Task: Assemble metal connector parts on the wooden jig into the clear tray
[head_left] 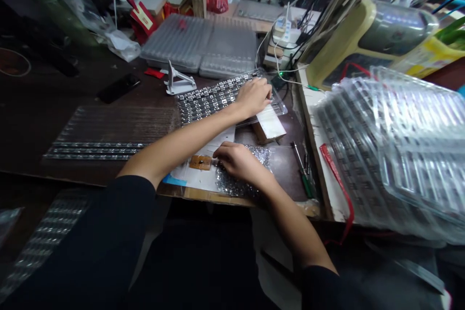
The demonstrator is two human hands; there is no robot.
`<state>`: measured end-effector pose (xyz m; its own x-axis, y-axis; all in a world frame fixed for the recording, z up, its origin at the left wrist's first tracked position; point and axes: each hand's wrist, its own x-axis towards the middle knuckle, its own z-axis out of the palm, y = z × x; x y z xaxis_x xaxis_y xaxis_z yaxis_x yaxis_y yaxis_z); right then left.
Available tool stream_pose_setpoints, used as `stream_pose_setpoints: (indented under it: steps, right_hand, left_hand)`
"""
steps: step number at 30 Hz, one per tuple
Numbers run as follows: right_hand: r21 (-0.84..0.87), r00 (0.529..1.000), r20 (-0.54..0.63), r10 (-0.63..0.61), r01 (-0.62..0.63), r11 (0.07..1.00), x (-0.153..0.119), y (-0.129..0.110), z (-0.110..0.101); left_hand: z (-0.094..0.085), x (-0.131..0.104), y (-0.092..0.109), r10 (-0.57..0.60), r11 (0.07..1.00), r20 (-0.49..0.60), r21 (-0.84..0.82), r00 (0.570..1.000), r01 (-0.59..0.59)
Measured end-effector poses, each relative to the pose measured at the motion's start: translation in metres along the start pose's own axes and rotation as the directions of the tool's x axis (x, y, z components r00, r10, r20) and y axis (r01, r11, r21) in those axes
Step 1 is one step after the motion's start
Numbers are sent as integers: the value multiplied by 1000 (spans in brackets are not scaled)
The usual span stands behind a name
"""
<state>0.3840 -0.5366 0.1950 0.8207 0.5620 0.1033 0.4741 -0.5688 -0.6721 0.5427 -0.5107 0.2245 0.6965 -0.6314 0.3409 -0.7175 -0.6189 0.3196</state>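
My left hand [254, 94] reaches over the right end of a clear plastic tray [281, 106] that holds rows of metal rods [207, 101]. Its fingers are curled down, and whatever they grip is hidden. Below it, my right hand [238, 160] rests over a heap of small shiny metal pieces [232, 185]. The thumb and fingers are drawn together, too small in view to show what is between them. Just left of those fingertips lies a small orange-brown block [200, 162] with a dark spot in its middle. A white-topped block [271, 123] stands beside the tray.
Another ribbed tray [112, 123] with a few metal rods lies left. Closed clear cases [178, 38] stand behind, near a white stand [178, 82] and a phone [119, 88]. Screwdrivers [303, 172] lie right, before a raised ledge and stacked clear trays [392, 150].
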Motion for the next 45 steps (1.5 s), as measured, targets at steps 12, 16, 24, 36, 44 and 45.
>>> stream_pose_setpoints:
  steps: [12,16,24,36,44,45]
  right_hand:
    - [16,996,87,15,-17,1000,0,-2,0]
    - [11,996,76,49,-50,999,1,-3,3]
    - [21,997,-21,75,-75,997,5,-4,7]
    - [36,990,-111,91,-87,996,7,-6,9]
    - [-85,984,-65,166,-171,982,10,-15,20]
    - [-130,982,-54,181,-187,974,11,-17,22]
  left_hand:
    - [-53,-91,-2,-90,813,-95,-581,991,18]
    - [-69,-163,-17,-295,734,-66,-654,953,182]
    - [-63,-260,-41,-541,698,8,-554,841,455]
    - [-47,-276,-40,-385,817,-61,-486,921,310]
    - [-45,-278,-40,-324,874,-74,-406,943,268]
    - [-45,-278,-40,-319,875,-73,-405,945,264]
